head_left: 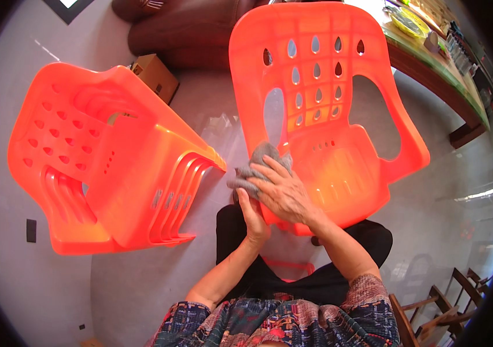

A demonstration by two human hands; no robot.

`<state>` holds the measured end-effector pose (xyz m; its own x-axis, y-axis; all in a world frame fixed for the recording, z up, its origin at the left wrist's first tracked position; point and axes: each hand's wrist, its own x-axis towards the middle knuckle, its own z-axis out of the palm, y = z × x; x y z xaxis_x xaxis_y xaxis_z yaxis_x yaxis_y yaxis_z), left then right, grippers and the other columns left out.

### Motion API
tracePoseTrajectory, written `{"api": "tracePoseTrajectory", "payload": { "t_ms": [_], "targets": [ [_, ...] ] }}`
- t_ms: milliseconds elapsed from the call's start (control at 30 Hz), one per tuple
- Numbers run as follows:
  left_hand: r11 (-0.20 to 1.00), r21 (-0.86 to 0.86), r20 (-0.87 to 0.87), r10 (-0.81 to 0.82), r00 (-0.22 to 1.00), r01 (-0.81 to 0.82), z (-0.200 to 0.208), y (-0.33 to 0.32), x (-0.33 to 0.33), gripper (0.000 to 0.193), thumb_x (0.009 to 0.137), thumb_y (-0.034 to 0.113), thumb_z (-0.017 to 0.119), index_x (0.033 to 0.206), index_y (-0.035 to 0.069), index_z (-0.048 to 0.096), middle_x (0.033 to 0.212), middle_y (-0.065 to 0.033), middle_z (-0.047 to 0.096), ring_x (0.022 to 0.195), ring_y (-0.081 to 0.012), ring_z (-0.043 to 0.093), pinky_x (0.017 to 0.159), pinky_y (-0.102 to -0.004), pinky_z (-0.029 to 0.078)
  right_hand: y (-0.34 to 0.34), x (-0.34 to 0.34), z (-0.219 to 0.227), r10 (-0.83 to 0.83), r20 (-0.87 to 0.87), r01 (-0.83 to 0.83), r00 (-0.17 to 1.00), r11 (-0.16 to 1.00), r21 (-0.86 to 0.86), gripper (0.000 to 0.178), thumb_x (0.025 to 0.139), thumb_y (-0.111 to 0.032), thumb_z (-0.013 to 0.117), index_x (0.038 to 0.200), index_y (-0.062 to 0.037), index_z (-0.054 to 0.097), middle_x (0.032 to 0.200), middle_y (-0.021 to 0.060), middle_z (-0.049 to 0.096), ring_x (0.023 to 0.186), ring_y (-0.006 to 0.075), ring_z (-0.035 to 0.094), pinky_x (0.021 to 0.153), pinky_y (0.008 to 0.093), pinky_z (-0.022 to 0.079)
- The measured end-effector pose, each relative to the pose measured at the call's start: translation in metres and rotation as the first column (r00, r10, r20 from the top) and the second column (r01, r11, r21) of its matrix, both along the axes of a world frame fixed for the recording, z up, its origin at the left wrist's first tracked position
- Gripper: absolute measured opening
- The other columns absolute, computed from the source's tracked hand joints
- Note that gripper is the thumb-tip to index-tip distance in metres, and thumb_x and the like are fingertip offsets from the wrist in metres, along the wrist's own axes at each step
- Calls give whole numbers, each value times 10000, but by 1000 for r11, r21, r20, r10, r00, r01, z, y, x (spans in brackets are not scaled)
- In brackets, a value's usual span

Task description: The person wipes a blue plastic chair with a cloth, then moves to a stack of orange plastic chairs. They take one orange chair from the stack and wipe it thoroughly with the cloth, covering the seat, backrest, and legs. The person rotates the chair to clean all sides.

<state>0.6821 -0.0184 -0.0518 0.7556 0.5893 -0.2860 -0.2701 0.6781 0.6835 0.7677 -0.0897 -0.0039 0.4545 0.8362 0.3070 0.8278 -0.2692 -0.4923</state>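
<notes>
In the head view, a crumpled grey fabric cloth (262, 155) is held in the right hand (285, 196), its fingers spread over the cloth at the left armrest of an orange-red plastic armchair with teardrop-shaped backrest holes (344, 176). The armchair is placed in front of the seated person. The left hand (253, 220) is raised just beside the cloth; whether it is closed on anything cannot be told. A stack of matching orange-red plastic chairs (128, 191) is seen to the left, apart from the armchair.
</notes>
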Motion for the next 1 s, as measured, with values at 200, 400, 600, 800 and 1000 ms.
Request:
{"api": "tracePoseTrajectory", "payload": {
  "t_ms": [200, 400, 600, 800, 1000],
  "targets": [
    [977, 185, 33, -115, 993, 107, 0, 15, 2, 621, 956, 487, 407, 1353, 14, 347, 1282, -100, 467, 1159, -187, 481, 979, -351, 410, 64, 76, -20, -24, 121, 16, 992, 998, 67, 367, 890, -286, 543, 1238, -176, 582, 1434, -19, 400, 1362, 231, 309, 952, 491, 368],
    [720, 637, -314, -84, 946, 275, 29, 68, 69, 785, 785, 177, 674, 1399, -16, 223, 1327, -176, 343, 1168, -243, 429, 970, -366, 418, 118, 150, -3, -237, 534, 76, 812, 949, 307, 403, 825, -254, 613, 1227, -229, 585, 1414, -65, 411, 1320, 192, 367, 958, 463, 285],
    [161, 830, -552, 111, 826, 533, 37, 77, 101, 1126, 699, 129, 759, 1438, -49, -72, 1455, -286, 97, 1368, -422, 137, 1111, -471, 221, 154, 204, 42, -397, 580, 132, 711, 886, 445, 438, 810, -248, 619, 1244, -231, 563, 1416, -46, 403, 1309, 189, 380, 949, 470, 317],
    [109, 847, -531, 93, 843, 521, 34, 71, 104, 1093, 716, 85, 709, 1440, -41, -100, 1441, -310, 92, 1347, -450, 160, 1110, -470, 224, 121, 301, 57, -755, 375, 413, 537, 623, 664, 530, 860, -253, 576, 1371, -205, 446, 1473, 65, 334, 1335, 330, 326, 1035, 520, 307],
    [69, 855, -518, 117, 847, 513, 26, 79, 100, 1053, 755, 161, 691, 1445, -40, -79, 1435, -337, 65, 1344, -490, 145, 1095, -497, 240, 113, 307, 66, -758, 292, 532, 583, 628, 568, 527, 855, -219, 568, 1366, -198, 443, 1477, 88, 320, 1342, 395, 274, 1065, 514, 288]
  ]
}}
